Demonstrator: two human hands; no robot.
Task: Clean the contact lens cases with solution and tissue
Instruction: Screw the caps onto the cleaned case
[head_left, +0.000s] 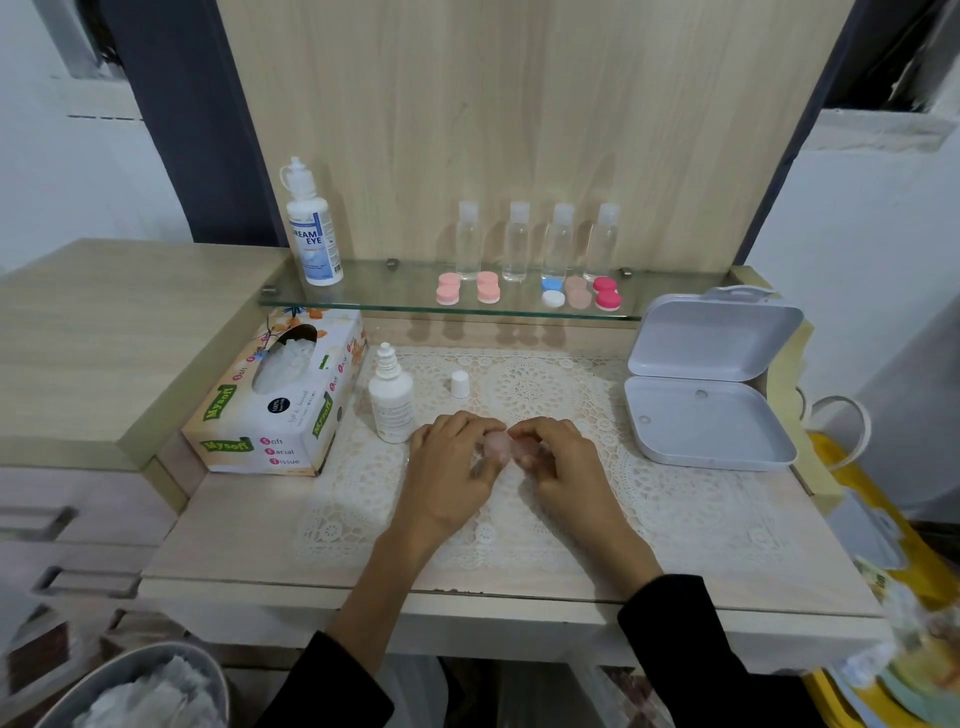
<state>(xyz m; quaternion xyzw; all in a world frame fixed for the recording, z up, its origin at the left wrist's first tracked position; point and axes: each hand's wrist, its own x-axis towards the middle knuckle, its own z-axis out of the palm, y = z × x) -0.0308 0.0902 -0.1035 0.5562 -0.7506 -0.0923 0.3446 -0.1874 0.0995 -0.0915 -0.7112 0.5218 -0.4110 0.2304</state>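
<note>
"While the left hand (452, 467) and the right hand (563, 467) meet at the fingertips, what sits between them?"

"A pale pink translucent contact lens case (500, 446), pinched from both sides by curled fingers, low over the cream lace mat (649, 499). It is blurred, so I cannot tell whether its lids are on."

"And close by?"

"Just left of the left hand stands a small white solution bottle (390, 402), uncapped. Its white cap (460, 384) stands apart on the mat, beyond the hands. Further left, just beside the bottle, lies a floral tissue box (275, 410). To the right, an open white hinged plastic box (711, 384) lies on the pale wood bench (234, 545)."

"Behind?"

"A glass shelf (374, 299) carries a tall white solution bottle (313, 228) and four clear bottles (517, 241) in a row. In front of those are five more round-lidded lens cases (552, 292): two pink, one blue and white, one beige, one magenta."
</note>
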